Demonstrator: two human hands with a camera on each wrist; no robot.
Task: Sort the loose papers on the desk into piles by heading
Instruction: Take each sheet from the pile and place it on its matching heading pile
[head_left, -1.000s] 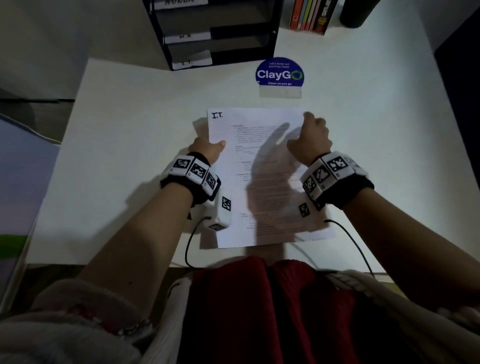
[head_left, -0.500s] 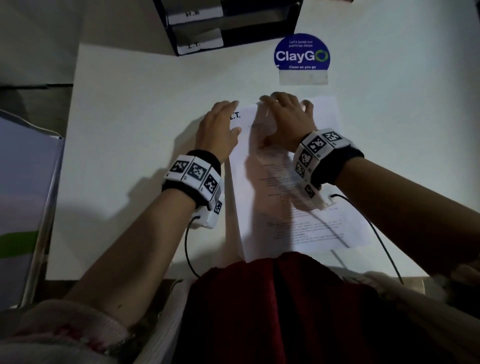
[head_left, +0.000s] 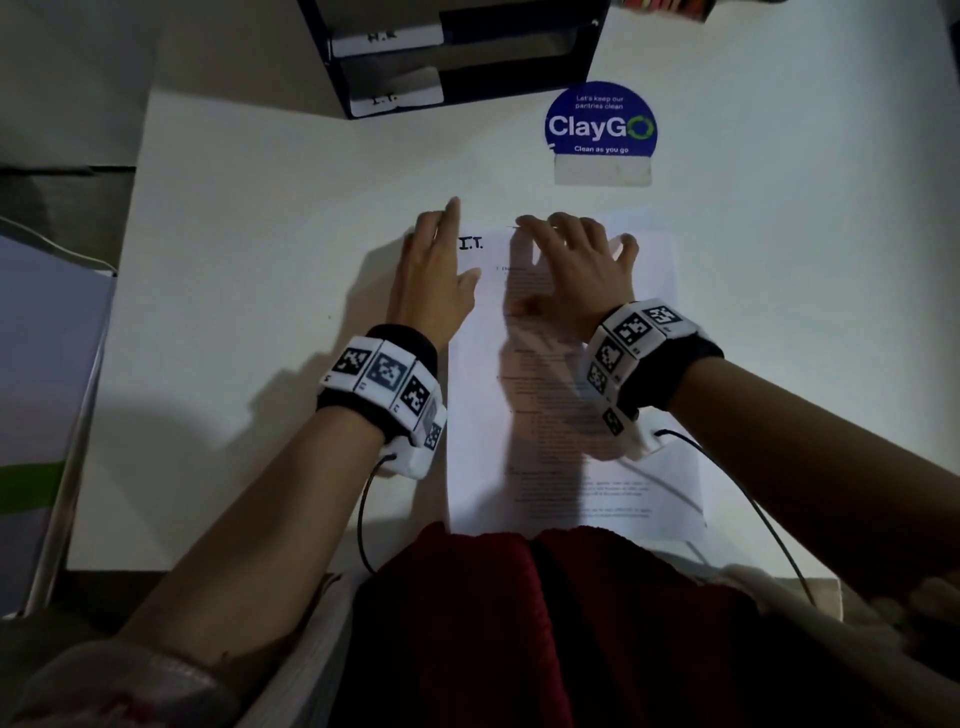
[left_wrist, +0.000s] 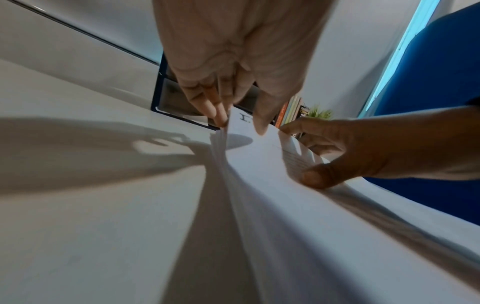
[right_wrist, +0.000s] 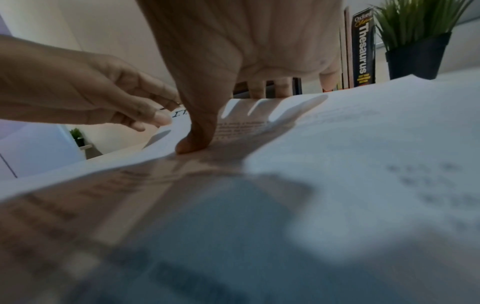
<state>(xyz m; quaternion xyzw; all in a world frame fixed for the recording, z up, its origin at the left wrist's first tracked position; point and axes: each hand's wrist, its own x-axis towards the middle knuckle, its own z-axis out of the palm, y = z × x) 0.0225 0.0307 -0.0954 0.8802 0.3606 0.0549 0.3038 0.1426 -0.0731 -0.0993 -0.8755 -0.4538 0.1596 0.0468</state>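
A stack of papers (head_left: 571, 441) headed "I.T." lies flat in the middle of the white desk (head_left: 260, 312), its near end at the desk's front edge. My left hand (head_left: 441, 249) lies along the stack's upper left edge. Its fingers (left_wrist: 218, 111) are straight against the side of the sheets and its thumb rests by the heading. My right hand (head_left: 571, 260) lies on the upper part of the papers (right_wrist: 363, 144). Its thumb (right_wrist: 192, 142) presses the top sheet and its fingers (left_wrist: 285, 128) hook over the far edge, which bends up between them.
A black tiered paper tray (head_left: 457, 57) with white labels "H.R" and "I.T." stands at the back of the desk. A blue ClayGo sticker (head_left: 600, 124) lies just beyond the papers. Books (right_wrist: 362, 47) and a potted plant (right_wrist: 415, 55) stand at the back right.
One second ago both hands gripped the stack's sides lower down. They have since slid up to its top, the left to the upper left edge, the right over the far edge.
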